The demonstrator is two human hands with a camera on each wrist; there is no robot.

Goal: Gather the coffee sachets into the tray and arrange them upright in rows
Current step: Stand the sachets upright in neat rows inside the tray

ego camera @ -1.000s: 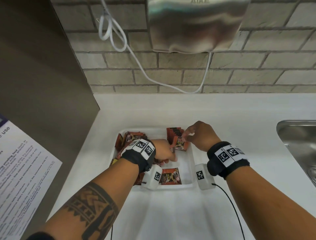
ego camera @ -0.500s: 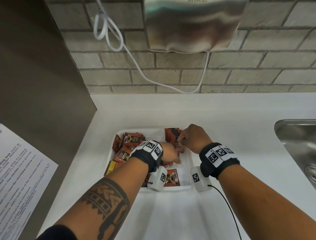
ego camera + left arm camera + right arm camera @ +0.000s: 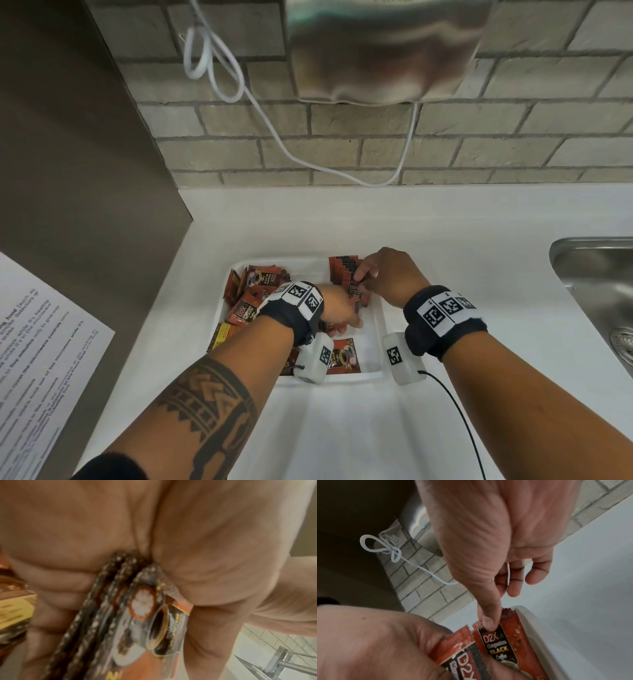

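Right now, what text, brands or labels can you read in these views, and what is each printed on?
"D2X", "BLACK", "Coffee": on the upright sachet under the right hand thumb.
"D2X": on the held sachets in the left hand.
"D2X", "BLACK": on a loose sachet in the tray.
Paper notice: too blurred to read.
Wristband markers: patterns, no words.

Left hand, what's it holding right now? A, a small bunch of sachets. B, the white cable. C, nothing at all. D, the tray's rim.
A: the left wrist view shows the left hand with fingers curled round several sachets stacked edge to edge, over the tray.
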